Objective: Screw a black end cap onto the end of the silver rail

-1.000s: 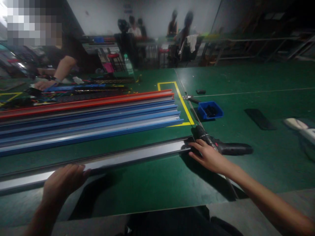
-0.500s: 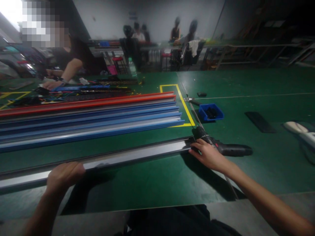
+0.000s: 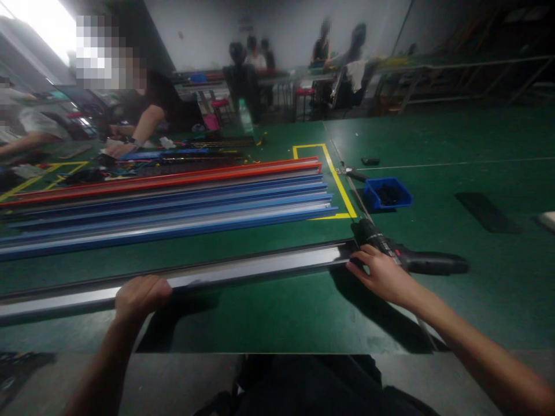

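Note:
A long black-edged metal channel (image 3: 260, 268) with a silver inner face runs across the near side of the green table (image 3: 269, 323). My left hand (image 3: 143, 294) is closed around the channel's near edge, left of the middle of the view. At the channel's right end, my right hand (image 3: 381, 274) grips the tip between thumb and fingers. A black power drill (image 3: 433, 261) lies just beyond my right hand, its chuck close to the channel's end. Beyond the channel lie several blue channels (image 3: 260, 216) and red channels (image 3: 217, 179), side by side.
A blue bin (image 3: 388, 193) with dark small parts stands right of the yellow tape (image 3: 340, 179). Pliers (image 3: 353, 173) and a flat black slab (image 3: 485, 211) lie nearby. Across the table at left, a co-worker's hand (image 3: 119, 149) is among wires. A plastic bottle (image 3: 245, 117) stands farther back.
The whole view has shifted, so table, channel and hands appear farther right. Both hands keep their hold on the channel, and another person now shows at the far left.

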Demonstrator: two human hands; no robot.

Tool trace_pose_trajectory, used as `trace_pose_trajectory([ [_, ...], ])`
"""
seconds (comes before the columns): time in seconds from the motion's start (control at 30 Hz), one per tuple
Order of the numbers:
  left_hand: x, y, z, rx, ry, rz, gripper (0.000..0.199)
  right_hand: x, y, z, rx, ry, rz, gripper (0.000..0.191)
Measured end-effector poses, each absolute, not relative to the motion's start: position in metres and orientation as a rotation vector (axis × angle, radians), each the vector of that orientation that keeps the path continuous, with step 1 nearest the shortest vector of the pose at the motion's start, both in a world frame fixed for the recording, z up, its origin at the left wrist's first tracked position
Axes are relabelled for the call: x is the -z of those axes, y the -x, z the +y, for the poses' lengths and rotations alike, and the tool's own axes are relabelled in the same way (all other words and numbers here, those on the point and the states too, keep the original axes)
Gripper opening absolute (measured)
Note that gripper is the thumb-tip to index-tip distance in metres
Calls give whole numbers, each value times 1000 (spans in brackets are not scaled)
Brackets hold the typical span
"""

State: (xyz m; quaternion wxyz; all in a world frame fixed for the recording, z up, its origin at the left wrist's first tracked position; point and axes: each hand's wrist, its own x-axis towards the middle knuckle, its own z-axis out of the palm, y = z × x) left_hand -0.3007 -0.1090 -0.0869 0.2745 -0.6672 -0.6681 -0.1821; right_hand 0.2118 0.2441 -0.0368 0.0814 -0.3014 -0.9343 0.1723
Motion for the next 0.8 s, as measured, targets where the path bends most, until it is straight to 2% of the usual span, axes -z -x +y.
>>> trace_pose_trajectory([
  [0.23,80,292,-100,276,1774,-1516,34,37,-213,242,-519,894,-2767,47],
  [0.53,72,287,-97,183,1722,-1478,35,43,-218,239,-526,911,-2708,46],
  [0.7,52,302,-98,202,1687,-1865,21,28,-218,241,-483,1008,-2671,64],
  [0.8,39,323,-84,211,1552,-2181,42,16,-200,255,-391,955,-2668,72],
])
